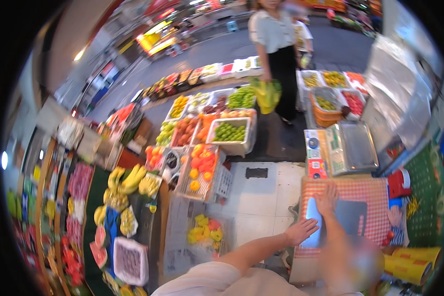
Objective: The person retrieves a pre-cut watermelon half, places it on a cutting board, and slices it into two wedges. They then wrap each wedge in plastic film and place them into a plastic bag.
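Observation:
My left hand (pixel 301 232) reaches in from the lower left with fingers stretched out, at the left edge of a shiny light-blue flat panel (pixel 312 238). My right hand (pixel 326 199) lies with fingers spread at the panel's far end, on a red-and-white checked cloth (pixel 375 190). Right of my right forearm lies a flat blue-grey piece (pixel 351 213); whether it joins the light-blue panel, I cannot tell, as my arm covers the middle. Another person's small hand (pixel 394 216) with a striped sleeve rests at the cloth's right edge, beside a red box-like device (pixel 399 183).
A weighing scale with a metal tray (pixel 358 146) stands beyond the cloth. Fruit crates (pixel 225 148) fill the far left, with bananas (pixel 132 178) nearer. A person (pixel 275 54) holding a yellow-green bag (pixel 267 96) stands ahead. Yellow containers (pixel 407 269) lie lower right; a blurred round shape (pixel 362 261) is beside my right arm.

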A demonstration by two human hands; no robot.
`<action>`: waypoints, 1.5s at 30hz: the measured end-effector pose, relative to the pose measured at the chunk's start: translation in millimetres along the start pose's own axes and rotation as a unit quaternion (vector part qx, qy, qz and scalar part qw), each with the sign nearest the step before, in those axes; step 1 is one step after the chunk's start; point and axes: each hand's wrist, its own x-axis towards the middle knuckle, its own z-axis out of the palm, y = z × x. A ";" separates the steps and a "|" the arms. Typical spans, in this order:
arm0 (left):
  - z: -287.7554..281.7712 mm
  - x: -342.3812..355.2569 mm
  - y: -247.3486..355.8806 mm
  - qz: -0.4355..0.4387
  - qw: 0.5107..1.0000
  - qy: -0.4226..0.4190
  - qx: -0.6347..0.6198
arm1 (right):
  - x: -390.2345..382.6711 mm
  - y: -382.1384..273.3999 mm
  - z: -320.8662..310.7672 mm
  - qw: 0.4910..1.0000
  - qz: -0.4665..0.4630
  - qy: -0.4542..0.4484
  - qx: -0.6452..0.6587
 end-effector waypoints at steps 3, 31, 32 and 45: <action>-11.1 -97.3 13.0 -0.112 0.990 0.006 -0.084 | -20.7 -24.5 -2.4 0.999 0.024 -0.020 -0.010; 153.8 -660.6 481.4 -0.845 0.136 0.489 -0.169 | -582.4 -477.2 179.1 0.617 -0.519 -0.575 0.138; 174.7 -675.4 508.3 -0.839 0.088 0.518 -0.144 | -626.8 -501.2 177.8 0.585 -0.539 -0.592 0.132; 204.9 -902.7 815.7 -0.645 -0.262 0.714 -0.068 | -1141.5 -646.5 79.3 0.311 -0.483 -0.816 0.065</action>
